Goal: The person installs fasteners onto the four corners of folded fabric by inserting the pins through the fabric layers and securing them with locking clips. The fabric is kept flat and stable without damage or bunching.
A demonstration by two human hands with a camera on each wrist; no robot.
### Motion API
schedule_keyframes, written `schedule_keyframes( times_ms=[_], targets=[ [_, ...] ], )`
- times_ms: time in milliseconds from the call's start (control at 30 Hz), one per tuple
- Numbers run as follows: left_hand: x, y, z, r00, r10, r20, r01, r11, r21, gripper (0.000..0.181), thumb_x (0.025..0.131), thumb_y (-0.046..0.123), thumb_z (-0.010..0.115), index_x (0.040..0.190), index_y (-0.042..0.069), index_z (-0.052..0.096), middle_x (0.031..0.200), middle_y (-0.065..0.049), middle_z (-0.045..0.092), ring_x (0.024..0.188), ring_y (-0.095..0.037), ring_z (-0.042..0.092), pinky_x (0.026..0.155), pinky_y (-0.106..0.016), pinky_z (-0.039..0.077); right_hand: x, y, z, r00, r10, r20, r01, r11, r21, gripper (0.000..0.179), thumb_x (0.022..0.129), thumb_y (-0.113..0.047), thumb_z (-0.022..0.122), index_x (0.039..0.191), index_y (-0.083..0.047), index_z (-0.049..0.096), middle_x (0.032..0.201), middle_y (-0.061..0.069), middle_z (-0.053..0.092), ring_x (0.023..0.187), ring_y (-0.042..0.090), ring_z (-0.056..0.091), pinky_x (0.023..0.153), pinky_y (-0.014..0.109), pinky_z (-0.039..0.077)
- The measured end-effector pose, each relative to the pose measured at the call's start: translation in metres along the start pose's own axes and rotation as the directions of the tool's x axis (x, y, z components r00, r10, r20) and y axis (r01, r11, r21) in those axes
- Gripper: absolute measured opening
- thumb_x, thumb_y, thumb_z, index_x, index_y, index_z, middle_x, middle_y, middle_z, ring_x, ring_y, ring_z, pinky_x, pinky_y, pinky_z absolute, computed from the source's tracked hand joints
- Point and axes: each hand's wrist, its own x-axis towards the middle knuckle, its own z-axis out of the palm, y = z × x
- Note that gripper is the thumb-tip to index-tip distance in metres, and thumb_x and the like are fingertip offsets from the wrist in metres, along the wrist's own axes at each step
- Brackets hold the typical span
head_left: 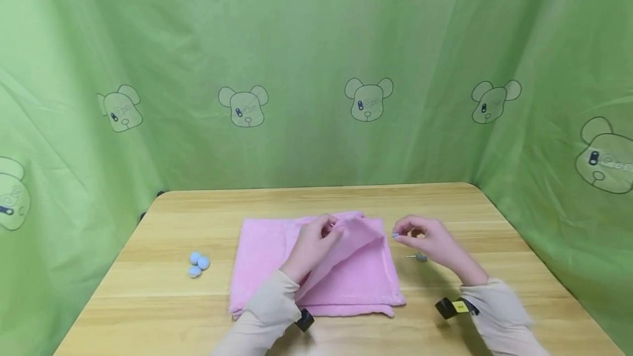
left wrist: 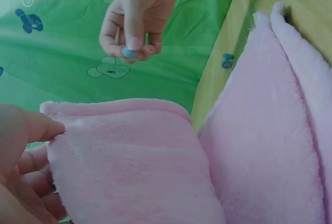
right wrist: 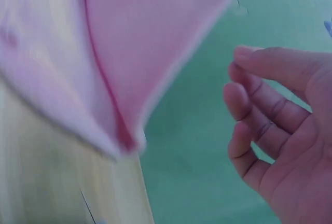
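Two pale sleeves (head_left: pixel 269 304) are covering my forearms nearest to me, and a small black device (head_left: pixel 305 320) is sitting at each wrist, the right one carrying a yellow label (head_left: pixel 460 306). Past them the pink cloth (head_left: pixel 363 284) is lying folded in layers in the middle of the wooden table (head_left: pixel 430 199), its near edges running loosely one over another. My left hand (head_left: pixel 309 243) is pinching one corner of it between thumb and fingers, so a flap is standing raised and the layer beneath is showing. My right hand (head_left: pixel 429 238) is hovering just beside the cloth on its right, apart from it, thumb and fingertips closing narrowly on a small blue piece (left wrist: pixel 129 53); in the right wrist view my own fingers are hiding that piece. Under this hand a small pin (head_left: pixel 420 257) is lying on the table, its thin needle pointing toward the cloth, its thicker bluish end facing away. Well over to the left of the cloth, three pale blue rounded pieces (head_left: pixel 200 262) are lying clustered together. Beyond the table's far edge a green curtain (head_left: pixel 306 153) is hanging all round, and outlined bear faces (head_left: pixel 243 107) are running across it in a row.
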Motion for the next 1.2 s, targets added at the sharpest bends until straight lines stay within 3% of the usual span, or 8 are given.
schedule_keyframes(
  times_ms=[267, 500, 667, 867, 1200],
  targets=[
    [0.0, 0.0, 0.002, 0.999, 0.001, -0.039, -0.002, 1.0, -0.025, 0.017, 0.096, 0.024, 0.06, 0.101, 0.008, 0.065, 0.081, -0.004, 0.064, 0.069, -0.006, 0.049, 0.063, -0.019, 0.043, 0.009, -0.022, 0.033, 0.997, -0.041, 0.068, 0.025, 0.977, 0.211, 0.012, 0.085, -0.006, 0.071, 0.096, -0.012, 0.07, 0.085, -0.006, 0.067, 0.074, 0.005, 0.056, 0.064, 0.023, 0.049],
    [-0.001, 0.001, 0.004, 1.0, 0.009, -0.025, -0.01, 0.999, -0.035, 0.016, 0.096, 0.023, 0.059, 0.104, 0.01, 0.065, 0.079, -0.002, 0.062, 0.067, -0.006, 0.048, 0.061, -0.019, 0.042, 0.014, -0.029, 0.05, 0.995, -0.023, 0.093, 0.0, 0.971, 0.24, 0.012, 0.085, -0.012, 0.073, 0.096, -0.012, 0.07, 0.084, -0.001, 0.065, 0.074, 0.006, 0.055, 0.066, 0.024, 0.05],
    [-0.003, 0.0, 0.007, 1.0, -0.015, 0.006, 0.016, 0.997, -0.082, 0.017, 0.097, 0.029, 0.058, 0.105, 0.015, 0.065, 0.082, 0.0, 0.064, 0.072, -0.007, 0.054, 0.068, -0.022, 0.047, 0.017, -0.032, 0.056, 0.995, -0.028, 0.091, 0.003, 0.965, 0.262, 0.013, 0.084, -0.011, 0.073, 0.097, -0.01, 0.069, 0.087, 0.008, 0.066, 0.076, 0.005, 0.056, 0.068, 0.022, 0.051],
    [-0.006, 0.001, 0.01, 1.0, -0.014, 0.023, 0.017, 0.992, -0.122, 0.022, 0.097, 0.039, 0.056, 0.104, 0.02, 0.065, 0.085, 0.002, 0.067, 0.075, -0.006, 0.06, 0.07, -0.023, 0.051, 0.018, -0.035, 0.063, 0.999, -0.028, 0.039, 0.019, 0.977, 0.213, 0.013, 0.084, -0.011, 0.073, 0.096, -0.012, 0.071, 0.088, 0.005, 0.067, 0.077, 0.005, 0.056, 0.068, 0.022, 0.051],
    [-0.007, 0.003, 0.013, 0.999, 0.015, 0.03, -0.012, 0.997, -0.072, 0.018, 0.098, 0.036, 0.055, 0.1, 0.02, 0.063, 0.081, 0.002, 0.064, 0.071, -0.005, 0.054, 0.066, -0.022, 0.047, 0.019, -0.037, 0.077, 0.992, -0.084, -0.096, 0.093, 0.991, 0.095, 0.017, 0.08, -0.006, 0.076, 0.093, -0.013, 0.068, 0.079, -0.003, 0.064, 0.07, 0.004, 0.052, 0.061, 0.021, 0.048]
  ],
)
